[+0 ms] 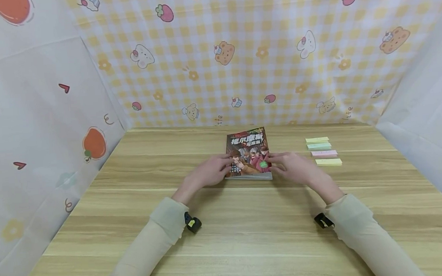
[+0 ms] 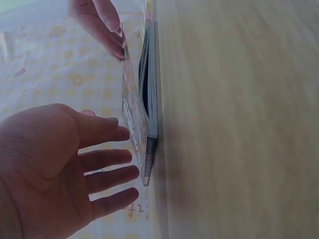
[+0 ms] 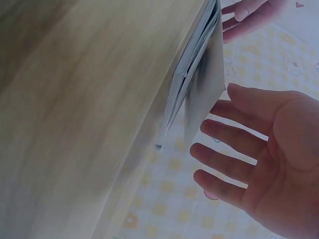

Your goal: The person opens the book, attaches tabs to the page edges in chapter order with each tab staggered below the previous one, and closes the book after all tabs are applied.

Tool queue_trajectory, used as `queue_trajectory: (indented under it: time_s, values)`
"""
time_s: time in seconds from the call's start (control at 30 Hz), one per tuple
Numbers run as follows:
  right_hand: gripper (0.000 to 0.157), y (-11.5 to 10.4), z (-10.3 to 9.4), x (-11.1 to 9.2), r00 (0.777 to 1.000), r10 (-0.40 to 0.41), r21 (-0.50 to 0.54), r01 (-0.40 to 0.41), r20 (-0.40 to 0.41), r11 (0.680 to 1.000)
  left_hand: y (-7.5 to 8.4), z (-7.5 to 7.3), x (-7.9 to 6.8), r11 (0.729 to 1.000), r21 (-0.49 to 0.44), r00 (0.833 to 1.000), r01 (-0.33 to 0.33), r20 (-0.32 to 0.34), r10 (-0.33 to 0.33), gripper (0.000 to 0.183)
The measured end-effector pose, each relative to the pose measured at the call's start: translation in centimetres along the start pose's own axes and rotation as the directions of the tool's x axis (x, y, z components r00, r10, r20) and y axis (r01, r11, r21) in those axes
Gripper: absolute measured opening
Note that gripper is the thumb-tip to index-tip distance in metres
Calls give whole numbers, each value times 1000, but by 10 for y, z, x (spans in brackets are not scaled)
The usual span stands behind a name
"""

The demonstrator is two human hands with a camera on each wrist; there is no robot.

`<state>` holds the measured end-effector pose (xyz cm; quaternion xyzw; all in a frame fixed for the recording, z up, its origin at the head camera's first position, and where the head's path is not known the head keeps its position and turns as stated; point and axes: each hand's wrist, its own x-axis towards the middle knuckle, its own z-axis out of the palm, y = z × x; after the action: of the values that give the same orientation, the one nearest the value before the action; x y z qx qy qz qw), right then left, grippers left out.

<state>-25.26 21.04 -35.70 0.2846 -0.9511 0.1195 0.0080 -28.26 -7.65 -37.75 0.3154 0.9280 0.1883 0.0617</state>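
A paperback book [image 1: 248,155] with a dark illustrated cover and white Chinese lettering lies on the wooden table. Its front cover [image 3: 205,94] is lifted at the right side, and the pale inner face shows in the right wrist view. My right hand [image 1: 298,167] has its thumb and forefinger at that raised edge, pinching it. On the spine side, my left hand [image 1: 209,172] keeps its fingers nearly straight, fingertips [image 2: 130,172] right at the book's edge. Some pages [image 2: 144,74] bow up slightly from the block beneath the cover.
Several strips of sticky notes [image 1: 322,152] in yellow, green and pink lie to the right of the book. A checked cloth [image 1: 184,50] hangs behind the table [image 1: 251,238], with white sheeting [image 1: 41,103] along the left side. Each wrist carries a small black camera [image 1: 193,222].
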Motion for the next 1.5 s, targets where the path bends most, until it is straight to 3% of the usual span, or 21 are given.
queue_trajectory:
  time_s: [0.27,0.43,0.87,1.5]
  values:
    - [41,2,3,1,998,-43,-36,44,44,998,3,0,-2,1000,16,998,16,62,-17,42]
    - [40,1,3,0,995,-32,6,32,92,999,3,2,0,1000,17,995,10,96,-11,43]
    - [44,2,3,-1,976,-33,28,27,215,999,6,0,-2,1000,12,992,21,120,-22,44]
    - [48,-2,0,-4,960,21,35,-33,279,999,13,2,-6,998,57,988,16,151,-24,47]
